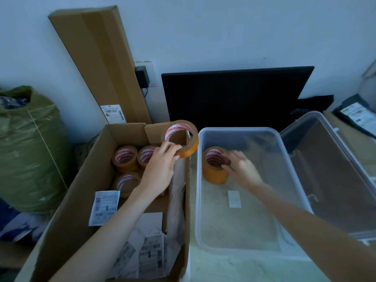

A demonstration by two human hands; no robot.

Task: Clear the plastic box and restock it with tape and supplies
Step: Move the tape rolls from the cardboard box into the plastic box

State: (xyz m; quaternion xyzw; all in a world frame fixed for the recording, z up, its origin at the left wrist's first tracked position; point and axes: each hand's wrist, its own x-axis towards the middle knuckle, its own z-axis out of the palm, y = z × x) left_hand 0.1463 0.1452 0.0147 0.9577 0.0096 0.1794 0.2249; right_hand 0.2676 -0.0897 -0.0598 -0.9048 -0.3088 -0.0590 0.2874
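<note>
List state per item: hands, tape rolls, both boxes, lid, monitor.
Left hand: holds raised roll over cardboard box's right edge.
Right hand: grips roll in plastic box, standing on end.
Plastic box: open, one roll inside.
Cardboard box: open, three rolls and paper slips inside.
Lid: off, right of plastic box.
Monitor: dark.

No text can be read; barcoded labels [104, 207] and the red-printed tape cores [179, 132] are blurred.
</note>
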